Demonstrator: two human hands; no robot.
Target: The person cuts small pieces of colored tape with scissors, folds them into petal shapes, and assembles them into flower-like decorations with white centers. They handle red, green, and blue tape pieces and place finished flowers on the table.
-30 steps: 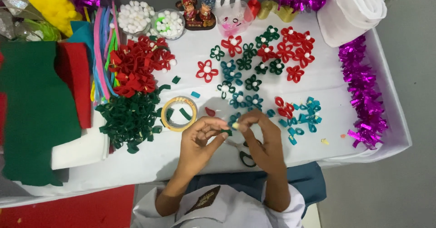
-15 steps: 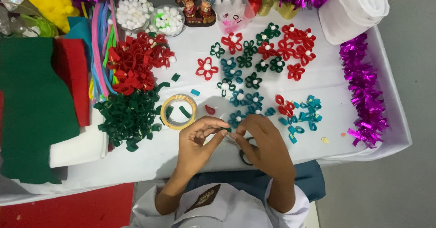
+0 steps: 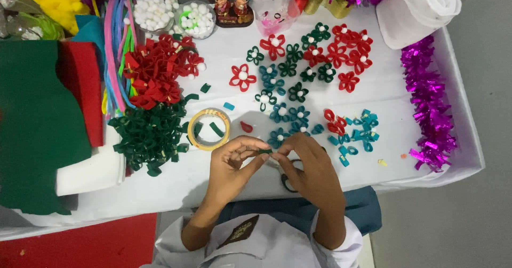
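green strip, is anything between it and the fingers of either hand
Nothing visible. The small green strip is pinched directly between the fingertips of the left hand and the right hand, above the white table. The tape roll lies apart, to the left.

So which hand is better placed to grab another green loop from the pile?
Probably the left hand: the green loop pile lies on its side, beside the tape ring. The right hand is farther away.

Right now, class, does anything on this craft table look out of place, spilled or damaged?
Nothing looks spilled or damaged. Only a few strays: a small yellow scrap and an orange one lie loose near the purple tinsel. Both hands pinch one dark green strip.
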